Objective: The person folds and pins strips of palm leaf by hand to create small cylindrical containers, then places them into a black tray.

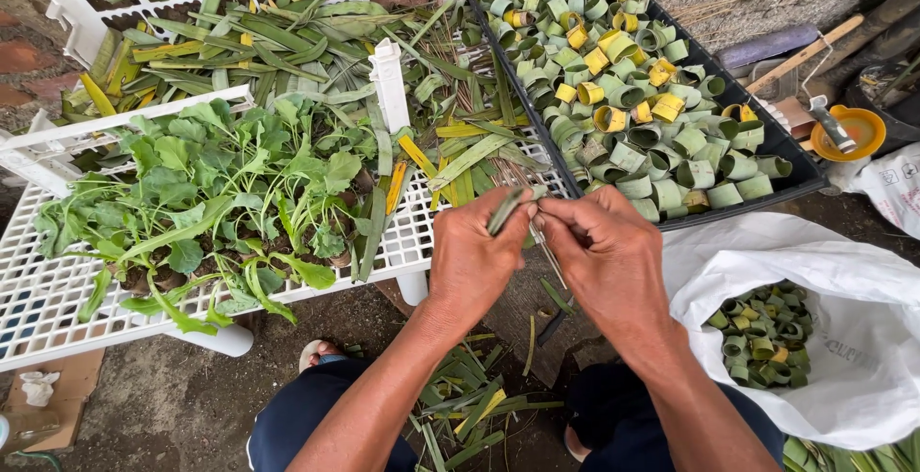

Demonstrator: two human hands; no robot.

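Observation:
My left hand [471,259] pinches a narrow green leaf strip [509,207] between thumb and fingers, just above the edge of a white plastic rack [57,299]. Right beside it, my right hand [604,259] holds the same strip's other end along with a thin stick [548,253] that points down between my hands. Both hands sit close together over my knees. A black tray [786,151] full of rolled green and yellow leaf rings lies just beyond my right hand.
Leafy green seedlings [230,194] and long cut leaves [268,41] cover the white rack. A white sack [843,338] at right holds more leaf rings. Leaf scraps [470,405] litter the ground. An orange bowl [855,132] and a wooden-handled tool [805,55] lie at far right.

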